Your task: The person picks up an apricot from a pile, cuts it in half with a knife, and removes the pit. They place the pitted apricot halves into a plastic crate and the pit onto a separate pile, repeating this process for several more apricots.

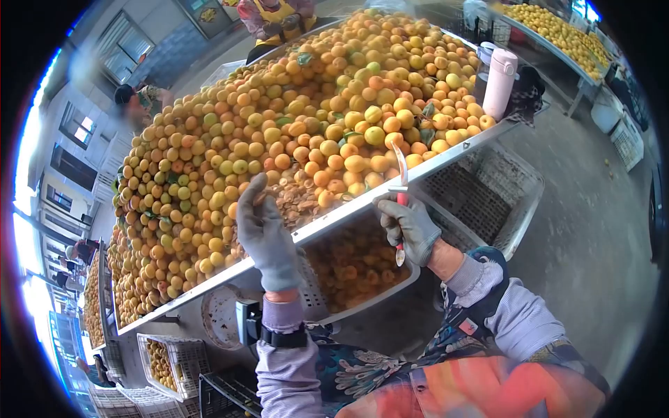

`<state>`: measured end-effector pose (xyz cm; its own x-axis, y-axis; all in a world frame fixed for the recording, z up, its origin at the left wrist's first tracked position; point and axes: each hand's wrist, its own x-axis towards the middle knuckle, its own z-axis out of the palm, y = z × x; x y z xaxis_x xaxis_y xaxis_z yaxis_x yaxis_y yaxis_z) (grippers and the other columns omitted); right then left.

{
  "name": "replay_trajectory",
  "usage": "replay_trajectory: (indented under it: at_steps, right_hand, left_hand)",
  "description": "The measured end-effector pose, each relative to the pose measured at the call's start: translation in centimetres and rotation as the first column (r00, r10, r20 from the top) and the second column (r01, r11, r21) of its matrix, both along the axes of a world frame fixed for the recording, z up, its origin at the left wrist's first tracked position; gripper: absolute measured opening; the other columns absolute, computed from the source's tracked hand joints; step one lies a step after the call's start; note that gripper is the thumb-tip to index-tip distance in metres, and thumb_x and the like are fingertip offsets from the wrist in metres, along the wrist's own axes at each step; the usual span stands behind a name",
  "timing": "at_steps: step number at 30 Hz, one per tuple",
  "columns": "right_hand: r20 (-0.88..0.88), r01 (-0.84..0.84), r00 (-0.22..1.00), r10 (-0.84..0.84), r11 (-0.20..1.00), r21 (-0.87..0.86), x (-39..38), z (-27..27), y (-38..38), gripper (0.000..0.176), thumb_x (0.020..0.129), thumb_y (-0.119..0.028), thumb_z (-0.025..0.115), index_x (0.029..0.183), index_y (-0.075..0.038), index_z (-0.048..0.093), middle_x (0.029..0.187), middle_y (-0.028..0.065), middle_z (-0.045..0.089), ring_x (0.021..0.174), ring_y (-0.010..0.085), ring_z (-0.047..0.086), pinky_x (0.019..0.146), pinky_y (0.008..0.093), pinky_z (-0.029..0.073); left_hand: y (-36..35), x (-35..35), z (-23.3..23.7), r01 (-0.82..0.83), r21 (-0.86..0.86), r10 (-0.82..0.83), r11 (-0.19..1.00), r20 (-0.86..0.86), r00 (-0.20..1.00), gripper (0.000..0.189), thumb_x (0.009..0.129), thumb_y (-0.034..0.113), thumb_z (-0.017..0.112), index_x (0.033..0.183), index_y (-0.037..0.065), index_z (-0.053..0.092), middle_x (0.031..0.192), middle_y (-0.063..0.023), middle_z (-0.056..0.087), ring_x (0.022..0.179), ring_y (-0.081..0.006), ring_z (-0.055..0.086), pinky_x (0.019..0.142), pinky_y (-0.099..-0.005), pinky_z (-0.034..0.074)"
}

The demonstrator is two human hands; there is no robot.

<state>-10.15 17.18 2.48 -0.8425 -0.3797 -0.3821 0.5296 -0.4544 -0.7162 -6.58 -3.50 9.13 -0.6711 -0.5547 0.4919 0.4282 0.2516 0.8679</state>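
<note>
My left hand (267, 240), in a grey glove, is raised over the table's near edge with its fingers curled. Between the thumb and fingers shows a small brown piece that looks like an apricot pit (260, 198). A heap of brown pits (291, 202) lies just right of it, among the apricots (230, 150). My right hand (411, 226), gloved too, is closed around the red handle of a knife (402, 167). Its curved blade points up, and a metal tip sticks out below the fist. Under the edge, a crate holds halved apricots (355, 268).
The metal table rim (334, 217) runs diagonally before me. A pink bottle (500, 83) stands at its right corner. Below are a white crate (526, 202) and a crate of apricots (191, 362). A person in a yellow apron (279, 15) is across the table.
</note>
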Motion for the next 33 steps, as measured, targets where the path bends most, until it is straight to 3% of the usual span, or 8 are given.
replay_trajectory:
  at_steps: [1, 3, 7, 12, 14, 21, 29, 33]
  right_hand:
    - [-0.006, 0.005, 1.000, -0.005, 1.000, -0.004, -0.1, 0.3, 0.1, 0.015, 0.085, -0.022, 0.068, 0.092, -0.014, 0.057, 0.065, -0.0017, 0.053, 0.042, 0.0037, 0.040, 0.037, 0.0209, 0.033]
    - [0.006, 0.004, 1.000, -0.004, 1.000, 0.002, 0.1, 0.4, 0.2, 0.014, 0.086, -0.022, 0.067, 0.091, -0.014, 0.057, 0.065, -0.0019, 0.053, 0.042, 0.0037, 0.040, 0.038, 0.0208, 0.033]
    - [-0.003, -0.053, 0.999, 0.053, 0.998, 0.036, 0.6, 1.1, 0.0, 0.012, 0.087, -0.020, 0.066, 0.090, -0.013, 0.057, 0.064, -0.0020, 0.053, 0.042, 0.0037, 0.040, 0.038, 0.0203, 0.033]
    - [0.001, -0.170, 0.985, 0.170, 0.984, 0.060, 1.7, 1.6, -0.1, 0.012, 0.092, -0.017, 0.058, 0.099, -0.009, 0.061, 0.065, -0.0020, 0.053, 0.044, 0.0040, 0.040, 0.038, 0.0193, 0.034]
    - [-0.003, -0.191, 0.981, 0.192, 0.979, 0.073, 1.8, 1.4, -0.5, 0.012, 0.092, -0.017, 0.058, 0.100, -0.009, 0.061, 0.065, -0.0017, 0.054, 0.043, 0.0040, 0.041, 0.038, 0.0194, 0.034]
    - [0.032, -0.259, 0.966, 0.257, 0.965, 0.046, 2.0, 1.2, -0.9, 0.014, 0.089, -0.020, 0.065, 0.099, -0.010, 0.061, 0.067, -0.0023, 0.055, 0.046, 0.0028, 0.044, 0.040, 0.0172, 0.035]
    - [0.020, -0.304, 0.952, 0.304, 0.944, 0.128, 2.2, 1.2, -1.3, 0.015, 0.091, -0.019, 0.062, 0.101, -0.008, 0.060, 0.068, -0.0003, 0.055, 0.045, 0.0017, 0.044, 0.039, 0.0152, 0.034]
    - [-0.022, -0.295, 0.953, 0.303, 0.940, 0.173, 2.2, 1.0, -1.1, 0.014, 0.089, -0.021, 0.064, 0.097, -0.010, 0.060, 0.065, -0.0023, 0.054, 0.044, 0.0029, 0.044, 0.041, 0.0166, 0.035]
  left_hand:
    - [-1.0, -0.3, -0.2, 0.002, -0.001, -0.002, 1.000, 0.004, 1.000, 0.035, 0.087, -0.001, 0.055, 0.122, 0.000, 0.056, 0.116, -0.0075, 0.060, 0.103, -0.0156, 0.056, 0.092, -0.0273, 0.044]
    - [-4.2, -0.9, -1.9, -0.061, -0.628, 0.302, 0.776, 0.284, 0.910, 0.041, 0.083, -0.003, 0.057, 0.123, 0.007, 0.058, 0.122, -0.0114, 0.058, 0.109, -0.0219, 0.056, 0.097, -0.0302, 0.044]
    - [-8.4, -0.3, -4.4, -0.037, -0.726, 0.360, 0.687, 0.296, 0.885, 0.041, 0.079, 0.004, 0.065, 0.120, 0.007, 0.061, 0.118, -0.0119, 0.059, 0.108, -0.0252, 0.056, 0.097, -0.0322, 0.043]
    - [-17.2, -0.5, -7.2, -0.252, -0.415, 0.410, 0.874, 0.352, 0.841, 0.038, 0.081, 0.008, 0.066, 0.119, 0.006, 0.060, 0.115, -0.0120, 0.064, 0.107, -0.0248, 0.060, 0.093, -0.0316, 0.046]
    - [-18.0, -1.0, -6.5, -0.155, -0.497, 0.461, 0.854, 0.584, 0.668, 0.041, 0.087, 0.011, 0.059, 0.128, 0.004, 0.054, 0.127, -0.0108, 0.058, 0.115, -0.0218, 0.056, 0.096, -0.0302, 0.043]
    - [-17.9, -4.1, -6.4, 0.014, -0.820, 0.727, 0.572, 0.515, 0.454, 0.049, 0.079, 0.021, 0.068, 0.126, 0.014, 0.057, 0.126, -0.0149, 0.055, 0.117, -0.0311, 0.051, 0.099, -0.0361, 0.041]
    - [-19.1, -3.1, -7.4, -0.021, -0.800, 0.684, 0.600, 0.499, 0.533, 0.046, 0.078, 0.016, 0.070, 0.122, 0.007, 0.057, 0.125, -0.0157, 0.053, 0.113, -0.0310, 0.053, 0.097, -0.0364, 0.042]
    - [-19.2, -2.2, -7.7, -0.206, -0.193, 0.273, 0.959, 0.451, 0.850, 0.040, 0.088, 0.013, 0.062, 0.125, 0.004, 0.051, 0.117, -0.0109, 0.057, 0.103, -0.0232, 0.058, 0.088, -0.0318, 0.048]
